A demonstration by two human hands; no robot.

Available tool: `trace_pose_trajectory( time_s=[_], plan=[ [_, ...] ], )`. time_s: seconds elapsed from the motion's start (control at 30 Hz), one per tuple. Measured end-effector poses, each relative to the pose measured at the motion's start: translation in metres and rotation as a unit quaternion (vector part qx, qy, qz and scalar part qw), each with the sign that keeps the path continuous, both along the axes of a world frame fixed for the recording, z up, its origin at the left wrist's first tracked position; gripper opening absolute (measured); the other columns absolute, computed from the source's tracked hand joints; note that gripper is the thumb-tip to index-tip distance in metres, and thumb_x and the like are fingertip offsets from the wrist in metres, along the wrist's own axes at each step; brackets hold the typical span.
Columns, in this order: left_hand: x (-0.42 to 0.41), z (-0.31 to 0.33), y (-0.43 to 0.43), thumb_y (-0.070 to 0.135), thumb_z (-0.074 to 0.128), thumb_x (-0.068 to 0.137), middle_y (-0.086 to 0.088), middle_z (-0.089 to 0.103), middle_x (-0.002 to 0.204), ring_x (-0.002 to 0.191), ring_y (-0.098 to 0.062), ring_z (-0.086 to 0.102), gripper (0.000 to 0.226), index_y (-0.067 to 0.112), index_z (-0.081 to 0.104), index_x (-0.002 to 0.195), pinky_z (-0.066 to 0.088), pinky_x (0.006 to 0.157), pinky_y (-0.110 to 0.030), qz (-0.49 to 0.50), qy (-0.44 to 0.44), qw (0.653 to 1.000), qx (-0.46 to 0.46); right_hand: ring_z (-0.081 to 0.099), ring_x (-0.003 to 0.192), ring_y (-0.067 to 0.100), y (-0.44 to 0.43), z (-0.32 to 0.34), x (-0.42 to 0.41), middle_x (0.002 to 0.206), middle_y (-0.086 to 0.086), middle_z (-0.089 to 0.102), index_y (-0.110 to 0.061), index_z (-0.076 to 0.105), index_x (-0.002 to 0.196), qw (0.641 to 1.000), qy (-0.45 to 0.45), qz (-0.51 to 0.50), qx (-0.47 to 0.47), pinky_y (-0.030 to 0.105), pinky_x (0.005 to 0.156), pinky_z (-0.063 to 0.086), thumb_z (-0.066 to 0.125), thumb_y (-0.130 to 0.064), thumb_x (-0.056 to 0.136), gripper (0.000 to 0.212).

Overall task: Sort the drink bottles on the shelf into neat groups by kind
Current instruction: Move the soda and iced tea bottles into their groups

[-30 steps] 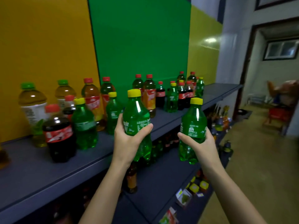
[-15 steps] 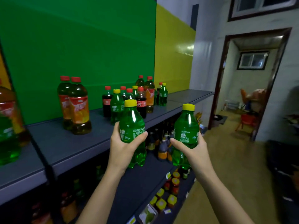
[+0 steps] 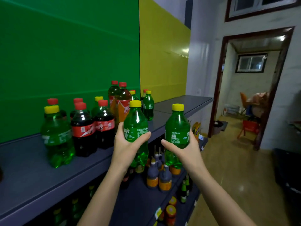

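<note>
Two small see-through green plastic soda bottles with yellow screw caps, upright and side by side in the air, just in front of the top shelf's edge and not resting on it. Left green bottle (image 3: 136, 126) gripped round its label by the left hand (image 3: 128, 145), thumb across the front, fingers curled behind. Right green bottle (image 3: 177, 128) gripped likewise by the right hand (image 3: 184, 150), thumb on the near side. Bottles apart, not touching.

Beyond them, on the flat dark grey shelf top (image 3: 32, 180): a mixed cluster. Nearest on the left, a standing green bottle (image 3: 57, 139) of the same kind, yellow cap. Just beside it, dark cola bottles (image 3: 83, 129) with red caps and red labels. Behind those, tall amber tea bottles (image 3: 122, 105) with orange labels, and a far green bottle (image 3: 148, 106) farther along. Green wall panel (image 3: 65, 54) behind the cluster, yellow wall panel (image 3: 162, 62) above the shelf's far end. Below, a lower shelf (image 3: 140, 199) crowded with dark bottles wearing orange labels.

Judged as the carrying step: a matching pair in hand, not yet placed, kinds on the shelf plainly mixed. Next move, likely: lowering both onto the shelf beside others of the green kind, bases flat, clear of the cola caps, then letting go. Some risk of toppling neighbours in the tight cluster.
</note>
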State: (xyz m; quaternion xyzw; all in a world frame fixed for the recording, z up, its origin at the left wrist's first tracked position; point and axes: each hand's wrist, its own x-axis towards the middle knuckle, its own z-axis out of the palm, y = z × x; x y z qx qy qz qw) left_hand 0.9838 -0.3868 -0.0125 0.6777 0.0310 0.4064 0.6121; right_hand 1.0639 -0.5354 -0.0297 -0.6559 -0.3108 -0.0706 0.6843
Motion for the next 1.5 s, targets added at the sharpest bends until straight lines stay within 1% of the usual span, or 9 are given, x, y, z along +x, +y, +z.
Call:
trace_pose_trajectory(
  time_s=[0.3, 0.53, 0.67, 0.8, 0.9, 1.0, 1.17, 1.27, 1.5],
  plan=[
    [0.133, 0.012, 0.029, 0.017, 0.080, 0.068, 0.012, 0.062, 0.105, 0.092, 0.004, 0.060, 0.048, 0.038, 0.051, 0.100, 0.046, 0.075, -0.014, 0.061, -0.007, 0.998, 0.017, 0.059, 0.090, -0.006, 0.042, 0.017, 0.134, 0.104, -0.014, 0.059, -0.025, 0.043, 0.119, 0.999, -0.005, 0.052, 0.006, 0.013, 0.074, 0.050, 0.074, -0.038, 0.066, 0.062],
    [0.203, 0.000, 0.045, 0.022, 0.082, 0.067, 0.012, 0.061, 0.107, 0.095, 0.003, 0.058, 0.058, 0.025, 0.049, 0.115, 0.048, 0.077, -0.013, 0.166, 0.017, 0.986, 0.026, 0.059, 0.100, -0.004, 0.072, 0.010, 0.223, 0.116, -0.010, 0.058, -0.025, 0.036, 0.126, 0.991, -0.007, 0.134, -0.009, 0.028, 0.090, 0.051, 0.067, -0.043, 0.068, 0.068],
    [0.238, -0.007, 0.052, 0.024, 0.084, 0.064, 0.008, 0.061, 0.106, 0.097, -0.006, 0.060, 0.065, 0.022, 0.047, 0.117, 0.050, 0.085, -0.029, 0.249, 0.033, 0.968, 0.024, 0.057, 0.110, 0.002, 0.092, 0.003, 0.278, 0.123, -0.010, 0.056, -0.028, 0.032, 0.129, 0.978, -0.010, 0.207, -0.029, 0.036, 0.098, 0.047, 0.067, -0.049, 0.068, 0.074],
    [0.266, -0.012, 0.052, 0.022, 0.083, 0.064, 0.017, 0.058, 0.098, 0.085, 0.011, 0.058, 0.063, 0.025, 0.045, 0.113, 0.048, 0.078, -0.021, 0.330, 0.027, 0.943, 0.017, 0.053, 0.114, 0.000, 0.110, -0.001, 0.317, 0.126, -0.016, 0.053, -0.031, 0.028, 0.133, 0.959, -0.018, 0.278, -0.052, 0.038, 0.101, 0.045, 0.065, -0.054, 0.069, 0.078],
    [0.280, -0.016, 0.055, 0.027, 0.084, 0.062, 0.012, 0.060, 0.102, 0.095, -0.002, 0.060, 0.067, 0.024, 0.044, 0.116, 0.050, 0.084, -0.029, 0.383, 0.036, 0.923, 0.015, 0.053, 0.116, 0.001, 0.123, -0.005, 0.335, 0.129, -0.013, 0.052, -0.029, 0.024, 0.136, 0.940, -0.021, 0.334, -0.060, 0.039, 0.100, 0.046, 0.065, -0.049, 0.075, 0.076],
    [0.290, -0.022, 0.058, 0.052, 0.083, 0.052, 0.002, 0.059, 0.113, 0.107, -0.017, 0.058, 0.078, 0.033, 0.041, 0.115, 0.049, 0.092, -0.040, 0.438, 0.057, 0.897, 0.024, 0.053, 0.116, 0.002, 0.135, -0.009, 0.345, 0.129, -0.012, 0.051, -0.032, 0.022, 0.135, 0.929, -0.026, 0.364, -0.068, 0.037, 0.099, 0.047, 0.065, -0.052, 0.077, 0.076],
    [0.293, -0.025, 0.061, 0.052, 0.078, 0.059, -0.002, 0.052, 0.122, 0.115, -0.019, 0.051, 0.077, 0.030, 0.035, 0.119, 0.045, 0.098, -0.044, 0.467, 0.109, 0.875, 0.058, 0.042, 0.122, 0.008, 0.147, -0.012, 0.345, 0.135, -0.005, 0.038, -0.037, 0.009, 0.129, 0.930, -0.043, 0.352, -0.096, 0.026, 0.100, 0.038, 0.055, -0.057, 0.069, 0.078],
    [0.293, -0.027, 0.060, 0.047, 0.076, 0.066, -0.003, 0.048, 0.124, 0.119, -0.019, 0.048, 0.073, 0.027, 0.031, 0.121, 0.042, 0.101, -0.044, 0.475, 0.127, 0.867, 0.083, 0.029, 0.132, 0.011, 0.150, -0.014, 0.346, 0.143, -0.002, 0.027, -0.026, 0.007, 0.141, 0.930, -0.068, 0.344, -0.113, 0.033, 0.109, 0.031, 0.048, -0.062, 0.070, 0.090],
    [0.279, -0.030, 0.043, 0.050, 0.068, 0.073, 0.005, 0.048, 0.128, 0.121, -0.009, 0.045, 0.075, 0.016, 0.037, 0.131, 0.039, 0.104, -0.030, 0.505, 0.174, 0.837, 0.123, 0.027, 0.120, 0.001, 0.144, -0.014, 0.348, 0.125, -0.011, 0.028, -0.018, 0.027, 0.139, 0.958, -0.117, 0.256, -0.052, 0.022, 0.104, 0.024, 0.055, -0.055, 0.078, 0.076]
  ],
)
